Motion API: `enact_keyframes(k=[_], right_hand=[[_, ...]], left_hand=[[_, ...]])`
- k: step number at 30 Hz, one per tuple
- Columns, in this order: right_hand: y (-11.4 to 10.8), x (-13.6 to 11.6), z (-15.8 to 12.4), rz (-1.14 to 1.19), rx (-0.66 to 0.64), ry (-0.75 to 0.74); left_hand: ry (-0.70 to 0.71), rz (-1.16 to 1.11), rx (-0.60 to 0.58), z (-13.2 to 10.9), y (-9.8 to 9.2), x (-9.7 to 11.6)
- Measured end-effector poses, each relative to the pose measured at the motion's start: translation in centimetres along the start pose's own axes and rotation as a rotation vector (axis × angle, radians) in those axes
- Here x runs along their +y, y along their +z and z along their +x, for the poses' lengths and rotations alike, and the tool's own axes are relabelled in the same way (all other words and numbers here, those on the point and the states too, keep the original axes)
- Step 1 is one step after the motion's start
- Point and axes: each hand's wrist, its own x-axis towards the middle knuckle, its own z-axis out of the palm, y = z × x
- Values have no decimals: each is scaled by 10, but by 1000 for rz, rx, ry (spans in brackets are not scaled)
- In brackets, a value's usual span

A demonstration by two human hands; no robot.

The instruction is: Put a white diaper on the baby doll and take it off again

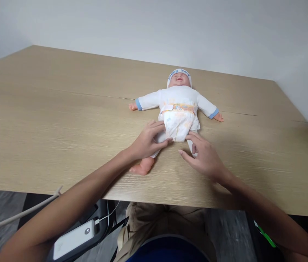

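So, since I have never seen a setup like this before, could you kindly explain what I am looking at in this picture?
Of course. There is no machine here: a person works with two bare hands, and a camera worn on the head looks forward and down at them. On the wooden table a baby doll lies on its back, arms spread, with a printed diaper around its middle. The left hand and right hand are at opposite sides of the diaper's lower part, near the legs. Whether either grips it firmly, I cannot tell. Below the table edge, a white device has a cable plugged in.
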Motion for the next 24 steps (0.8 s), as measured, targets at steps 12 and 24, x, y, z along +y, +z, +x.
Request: enact_keyframes(k=[12, 24], right_hand=[[14, 17, 8, 240, 245, 221], [6, 16, 2, 55, 293, 194]], left_hand=[[-255, -301, 137, -4, 2, 0], [-434, -427, 112, -15, 3, 7]])
